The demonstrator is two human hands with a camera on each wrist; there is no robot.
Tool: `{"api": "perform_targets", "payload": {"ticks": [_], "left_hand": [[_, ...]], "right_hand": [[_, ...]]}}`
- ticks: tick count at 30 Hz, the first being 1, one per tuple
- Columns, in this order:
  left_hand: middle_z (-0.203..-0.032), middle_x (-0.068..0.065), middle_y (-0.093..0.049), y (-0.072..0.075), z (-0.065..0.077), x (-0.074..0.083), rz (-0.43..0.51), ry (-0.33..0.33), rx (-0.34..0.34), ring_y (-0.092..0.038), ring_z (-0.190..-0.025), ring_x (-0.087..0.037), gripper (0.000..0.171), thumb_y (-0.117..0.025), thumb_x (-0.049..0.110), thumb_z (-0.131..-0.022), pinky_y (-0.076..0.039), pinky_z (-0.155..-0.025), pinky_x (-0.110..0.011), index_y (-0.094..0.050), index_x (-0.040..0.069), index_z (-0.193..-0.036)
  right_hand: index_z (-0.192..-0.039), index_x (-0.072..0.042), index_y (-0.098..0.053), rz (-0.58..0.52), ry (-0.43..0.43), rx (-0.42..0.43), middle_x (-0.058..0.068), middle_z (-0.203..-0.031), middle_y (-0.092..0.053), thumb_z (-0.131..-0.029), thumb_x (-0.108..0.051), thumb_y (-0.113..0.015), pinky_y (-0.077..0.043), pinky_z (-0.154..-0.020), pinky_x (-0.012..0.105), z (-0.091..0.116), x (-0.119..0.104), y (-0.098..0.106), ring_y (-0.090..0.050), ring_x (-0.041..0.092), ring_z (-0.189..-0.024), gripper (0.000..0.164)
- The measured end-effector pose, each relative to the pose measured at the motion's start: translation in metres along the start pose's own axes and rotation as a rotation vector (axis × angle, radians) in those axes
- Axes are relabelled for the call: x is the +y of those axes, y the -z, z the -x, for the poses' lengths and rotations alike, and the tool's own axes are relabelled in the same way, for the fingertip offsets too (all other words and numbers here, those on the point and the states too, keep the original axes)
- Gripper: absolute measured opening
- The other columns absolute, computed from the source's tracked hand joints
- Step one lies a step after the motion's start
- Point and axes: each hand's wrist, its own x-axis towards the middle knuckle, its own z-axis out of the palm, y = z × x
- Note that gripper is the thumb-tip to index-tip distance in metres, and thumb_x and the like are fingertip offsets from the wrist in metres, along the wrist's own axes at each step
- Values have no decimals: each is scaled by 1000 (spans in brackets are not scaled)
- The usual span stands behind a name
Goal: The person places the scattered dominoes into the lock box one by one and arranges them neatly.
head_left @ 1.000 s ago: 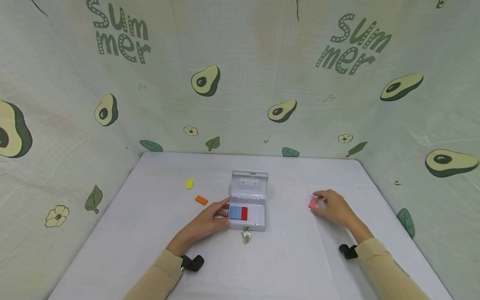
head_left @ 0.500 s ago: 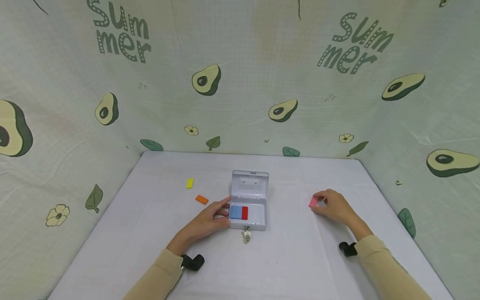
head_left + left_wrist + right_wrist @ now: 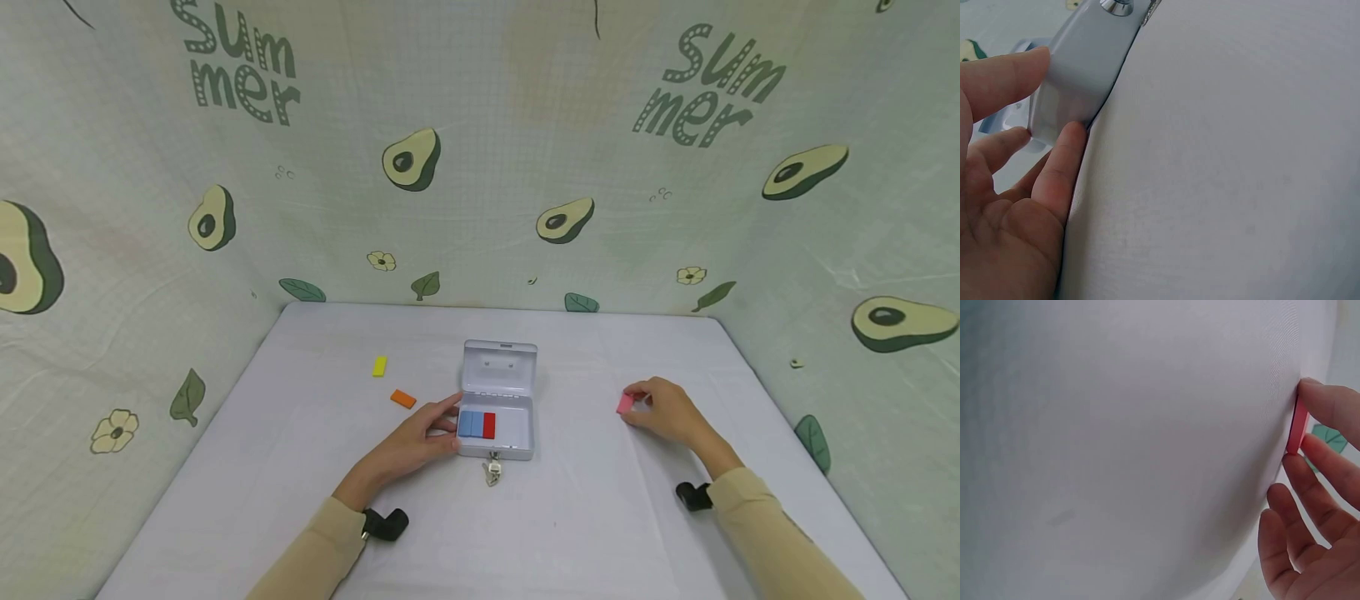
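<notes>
A small pale cash box [image 3: 513, 429] stands on the table with its lid [image 3: 498, 371] raised. Inside, against the left wall, two light-blue blocks [image 3: 471, 425] and one red block [image 3: 489, 426] lie side by side. My left hand [image 3: 408, 442] is spread along the box's left side; in the left wrist view its thumb and fingertips touch the wall [image 3: 1079, 69]. Out to the right, my right hand [image 3: 670, 414] pinches a flat pink block [image 3: 625, 404] between thumb and fingers. The right wrist view shows that block [image 3: 1297, 428] edge-on at the white cloth, its far face hidden.
Left of the box lie an orange block [image 3: 403, 399] and, farther back, a yellow block [image 3: 380, 367]. Keys [image 3: 492, 473] hang from the lock at the box's front. A white cloth [image 3: 570, 517] covers the table, and a printed curtain [image 3: 480, 167] encloses its back and sides.
My right hand and the pink block have shifted very slightly left. The left hand, the box and the other blocks stay where they were.
</notes>
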Motion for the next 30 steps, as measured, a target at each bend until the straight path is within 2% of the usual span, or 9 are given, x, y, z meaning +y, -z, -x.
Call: {"api": "perform_targets", "payload": {"ticks": [5, 12, 18, 30], "left_hand": [[-158, -4, -48, 1, 0, -1, 9, -8, -8, -55, -132, -22, 81, -76, 35, -99, -50, -110, -38, -34, 29, -168], [-157, -4, -49, 0, -1, -1, 2, -7, -1, -56, -132, -22, 80, -76, 37, -99, -49, -112, -42, -35, 29, -168], [-157, -4, -49, 0, -1, 0, 5, -3, -3, -55, -132, -22, 80, -76, 37, -99, -49, -113, -44, -35, 29, -168], [-157, -3, -49, 0, -1, 0, -6, 5, 2, -55, -131, -21, 80, -76, 37, -98, -50, -112, -40, -35, 31, -167]], "right_hand": [[-123, 4, -73, 0, 7, 10, 17, -109, -69, -88, -18, -87, -54, -88, 53, 0, -2, 0, -61, 34, -99, 44], [-124, 2, -73, 2, 31, 30, 19, -114, -70, -87, -16, -87, -55, -90, 56, 3, -11, 2, -62, 37, -104, 44], [-126, -1, -74, 8, 27, 19, 18, -118, -70, -89, -17, -86, -56, -91, 56, 2, -23, 5, -63, 37, -107, 42], [-125, -3, -75, 4, 105, 17, 15, -115, -72, -88, -19, -88, -56, -91, 55, 0, -53, 8, -64, 37, -107, 43]]}}
